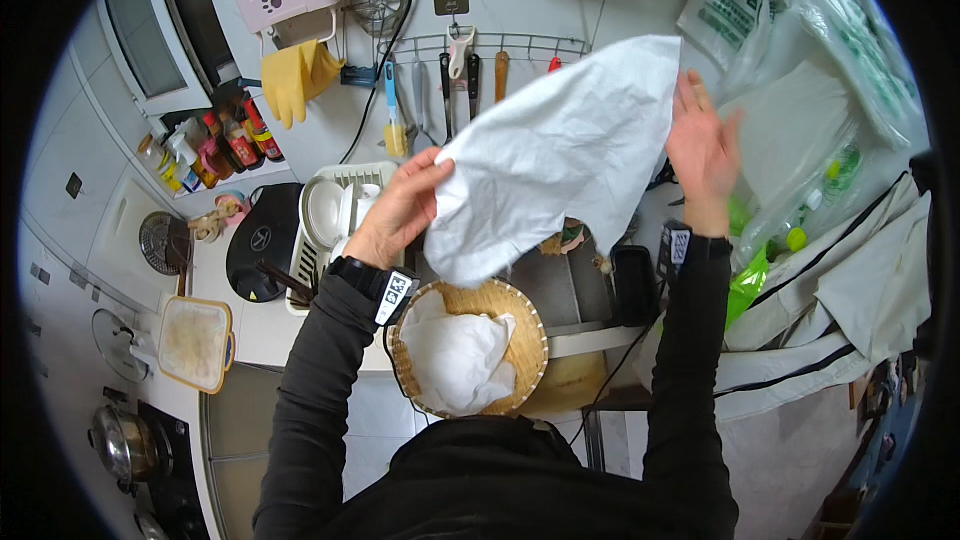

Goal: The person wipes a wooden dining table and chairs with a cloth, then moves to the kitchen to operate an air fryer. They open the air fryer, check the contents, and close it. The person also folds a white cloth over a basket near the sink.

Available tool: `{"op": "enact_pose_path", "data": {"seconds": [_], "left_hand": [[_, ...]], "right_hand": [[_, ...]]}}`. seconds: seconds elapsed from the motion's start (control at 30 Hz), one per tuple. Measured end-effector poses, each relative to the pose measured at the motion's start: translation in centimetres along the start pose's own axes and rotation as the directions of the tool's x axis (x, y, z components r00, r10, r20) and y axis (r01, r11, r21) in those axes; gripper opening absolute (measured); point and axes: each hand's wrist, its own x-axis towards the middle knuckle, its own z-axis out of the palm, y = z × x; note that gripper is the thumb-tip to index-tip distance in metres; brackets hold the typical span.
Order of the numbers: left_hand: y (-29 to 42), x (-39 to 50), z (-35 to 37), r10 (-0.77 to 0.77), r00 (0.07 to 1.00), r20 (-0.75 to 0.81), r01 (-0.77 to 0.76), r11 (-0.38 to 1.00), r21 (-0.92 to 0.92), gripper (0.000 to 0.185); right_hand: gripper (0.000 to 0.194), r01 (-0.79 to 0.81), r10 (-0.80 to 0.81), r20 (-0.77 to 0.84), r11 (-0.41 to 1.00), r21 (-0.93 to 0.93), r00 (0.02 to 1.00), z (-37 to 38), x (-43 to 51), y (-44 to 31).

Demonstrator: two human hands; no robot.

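A white cloth is spread in the air between my two hands, above the sink. My left hand pinches its left edge between thumb and fingers. At the cloth's upper right edge is my right hand, its thumb held apart; whether its fingers grip the edge cannot be told. Below the cloth, close to my body, a round woven bamboo basket holds another crumpled white cloth.
Behind the cloth lies a metal sink with a black tray at its right. A dish rack with white dishes stands left. Utensils hang from a wall rack. Plastic bags crowd the right side.
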Motion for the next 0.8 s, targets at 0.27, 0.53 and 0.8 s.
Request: {"op": "enact_pose_path", "data": {"seconds": [0.27, 0.53, 0.8], "left_hand": [[-2.5, -1.8, -4.1, -0.322, 0.931, -0.17, 0.259, 0.915, -0.31, 0.031], [-16.6, -8.0, -3.1, -0.725, 0.61, 0.32, 0.77, 0.445, -0.458, 0.085], [-14.6, -6.5, -0.9, -0.27, 0.943, -0.194, 0.235, 0.954, -0.186, 0.033]], "right_hand": [[0.04, -0.429, 0.282, -0.392, 0.827, -0.363, 0.876, -0.7, -5.9, 7.8], [0.02, -0.531, 0.483, -0.265, 0.833, -0.156, 0.835, 3.6, -3.4, 4.4], [0.024, -0.304, 0.231, -0.212, 0.847, -0.435, 0.949, 4.2, -4.3, -1.2]]}}
